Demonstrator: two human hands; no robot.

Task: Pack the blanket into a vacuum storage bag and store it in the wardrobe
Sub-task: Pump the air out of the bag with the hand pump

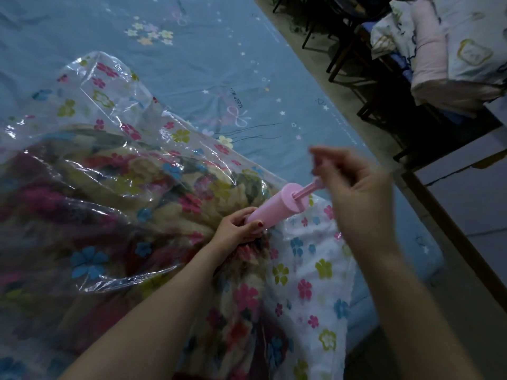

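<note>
A clear vacuum storage bag (90,86) printed with coloured flowers lies on the bed, and a multicoloured floral blanket (115,193) fills it. A pink hand pump (277,205) stands tilted on the bag near its middle. My left hand (238,229) grips the pump's lower end where it meets the bag. My right hand (354,187), blurred, grips the pump's handle, with the pink plunger rod (304,191) drawn partly out of the cylinder.
The bed has a blue sheet (192,64) with stars and flowers. Its right edge runs diagonally beside a strip of floor (329,86). Dark chairs (354,67) stand at the upper right, one piled with folded bedding (450,50).
</note>
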